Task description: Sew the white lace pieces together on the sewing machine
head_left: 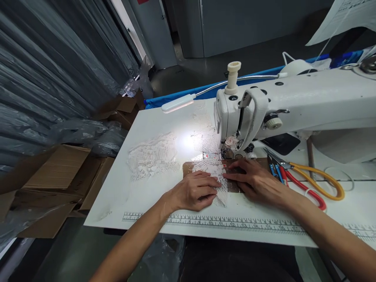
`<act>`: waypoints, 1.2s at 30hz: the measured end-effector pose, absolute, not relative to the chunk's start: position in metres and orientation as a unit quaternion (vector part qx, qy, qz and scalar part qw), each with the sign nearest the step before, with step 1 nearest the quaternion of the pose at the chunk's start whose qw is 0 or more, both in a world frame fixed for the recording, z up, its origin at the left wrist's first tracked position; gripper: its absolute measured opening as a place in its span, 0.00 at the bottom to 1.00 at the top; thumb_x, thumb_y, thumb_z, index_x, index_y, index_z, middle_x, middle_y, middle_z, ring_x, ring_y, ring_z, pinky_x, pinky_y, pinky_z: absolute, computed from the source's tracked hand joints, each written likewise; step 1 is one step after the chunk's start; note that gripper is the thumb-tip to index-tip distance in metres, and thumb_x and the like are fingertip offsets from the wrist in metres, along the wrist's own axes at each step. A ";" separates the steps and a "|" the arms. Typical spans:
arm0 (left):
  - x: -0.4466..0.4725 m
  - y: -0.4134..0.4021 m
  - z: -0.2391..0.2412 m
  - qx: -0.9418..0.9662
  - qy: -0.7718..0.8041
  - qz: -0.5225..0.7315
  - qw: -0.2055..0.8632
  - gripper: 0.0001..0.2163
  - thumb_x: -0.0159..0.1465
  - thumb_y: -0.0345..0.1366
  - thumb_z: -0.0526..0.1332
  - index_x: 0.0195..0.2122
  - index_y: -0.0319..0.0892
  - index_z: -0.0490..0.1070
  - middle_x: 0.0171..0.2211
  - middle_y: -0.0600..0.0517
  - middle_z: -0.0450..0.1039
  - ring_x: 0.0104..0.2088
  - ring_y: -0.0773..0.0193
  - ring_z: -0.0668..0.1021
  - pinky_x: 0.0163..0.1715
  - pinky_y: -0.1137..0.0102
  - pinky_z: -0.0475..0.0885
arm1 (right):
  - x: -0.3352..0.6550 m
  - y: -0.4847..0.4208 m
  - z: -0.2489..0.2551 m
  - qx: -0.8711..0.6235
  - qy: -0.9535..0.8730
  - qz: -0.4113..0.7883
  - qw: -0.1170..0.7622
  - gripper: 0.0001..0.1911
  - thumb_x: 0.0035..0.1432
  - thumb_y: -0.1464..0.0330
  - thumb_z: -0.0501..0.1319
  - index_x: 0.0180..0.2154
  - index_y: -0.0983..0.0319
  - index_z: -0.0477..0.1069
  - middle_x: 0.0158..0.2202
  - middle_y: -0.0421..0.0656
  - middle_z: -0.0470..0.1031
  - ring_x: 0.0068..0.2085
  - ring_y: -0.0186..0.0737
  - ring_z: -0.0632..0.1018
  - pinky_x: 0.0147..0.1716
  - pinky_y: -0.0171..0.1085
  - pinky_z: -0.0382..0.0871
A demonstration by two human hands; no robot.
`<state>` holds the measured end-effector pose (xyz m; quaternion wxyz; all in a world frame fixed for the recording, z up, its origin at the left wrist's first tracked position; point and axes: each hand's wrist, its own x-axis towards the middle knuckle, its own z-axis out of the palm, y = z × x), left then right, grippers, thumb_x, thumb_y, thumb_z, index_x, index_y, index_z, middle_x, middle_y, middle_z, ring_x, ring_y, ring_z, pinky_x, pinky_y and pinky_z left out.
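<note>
A strip of white lace (pixel 216 172) runs over a brown card piece (pixel 188 169) toward the needle of a white sewing machine (pixel 293 105). My left hand (pixel 195 192) lies on the lace in front of the needle, fingers curled and pressing it down. My right hand (pixel 254 180) rests flat beside it on the lace and card, fingers stretched toward the left hand. More lace (pixel 152 156) lies bunched to the left on the white table (pixel 123 196).
Yellow-handled scissors (pixel 317 178) and red-handled scissors (pixel 305 190) lie right of my right hand. A gooseneck lamp (pixel 179 103) lights the lace. A printed ruler (pixel 235 224) runs along the table's front edge. Cardboard boxes (pixel 55 176) and plastic sheeting (pixel 85 133) stand left.
</note>
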<state>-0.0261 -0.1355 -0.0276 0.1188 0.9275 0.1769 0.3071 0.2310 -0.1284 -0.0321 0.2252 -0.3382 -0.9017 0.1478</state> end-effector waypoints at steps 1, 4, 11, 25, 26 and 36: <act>-0.026 -0.136 -0.028 0.928 0.176 0.308 0.116 0.04 0.60 0.28 0.62 0.33 0.38 0.76 0.40 0.47 0.79 0.43 0.60 0.80 0.47 0.60 0.77 | 0.232 -0.128 -0.033 -0.338 -0.902 0.147 0.224 0.21 0.61 0.72 0.54 0.53 0.53 0.72 0.49 0.49 0.71 0.50 0.50 0.71 0.49 0.52 0.69; -0.027 -0.136 -0.031 0.928 0.173 0.310 0.109 0.04 0.60 0.28 0.61 0.33 0.38 0.76 0.42 0.47 0.79 0.45 0.60 0.80 0.49 0.60 0.76 | 0.233 -0.127 -0.037 -0.332 -0.907 0.141 0.218 0.22 0.61 0.72 0.54 0.55 0.53 0.71 0.50 0.49 0.70 0.51 0.49 0.71 0.50 0.52 0.68; -0.027 -0.138 -0.032 0.927 0.177 0.315 0.098 0.04 0.60 0.28 0.62 0.31 0.38 0.76 0.40 0.48 0.80 0.44 0.60 0.80 0.51 0.61 0.75 | 0.237 -0.125 -0.046 -0.323 -0.916 0.126 0.204 0.23 0.60 0.72 0.56 0.55 0.49 0.69 0.52 0.48 0.68 0.51 0.50 0.70 0.48 0.52 0.70; -0.026 -0.139 -0.033 0.932 0.190 0.295 0.093 0.04 0.58 0.26 0.60 0.28 0.39 0.74 0.39 0.48 0.79 0.42 0.61 0.80 0.50 0.63 0.76 | 0.235 -0.128 -0.048 -0.337 -0.908 0.106 0.224 0.22 0.59 0.72 0.56 0.54 0.49 0.71 0.51 0.48 0.70 0.51 0.52 0.71 0.47 0.54 0.71; -0.026 -0.139 -0.033 0.931 0.194 0.296 0.093 0.04 0.58 0.26 0.60 0.29 0.39 0.74 0.40 0.48 0.79 0.43 0.60 0.80 0.51 0.62 0.75 | 0.235 -0.129 -0.048 -0.338 -0.908 0.110 0.223 0.22 0.59 0.72 0.56 0.54 0.50 0.71 0.52 0.48 0.70 0.51 0.52 0.71 0.47 0.54 0.70; -0.026 -0.139 -0.031 0.925 0.185 0.313 0.109 0.04 0.59 0.25 0.59 0.32 0.37 0.74 0.40 0.46 0.79 0.46 0.60 0.80 0.57 0.60 0.70 | 0.216 -0.115 -0.040 -0.366 -0.906 0.071 0.200 0.25 0.62 0.73 0.49 0.59 0.60 0.64 0.42 0.53 0.72 0.40 0.49 0.74 0.37 0.48 0.72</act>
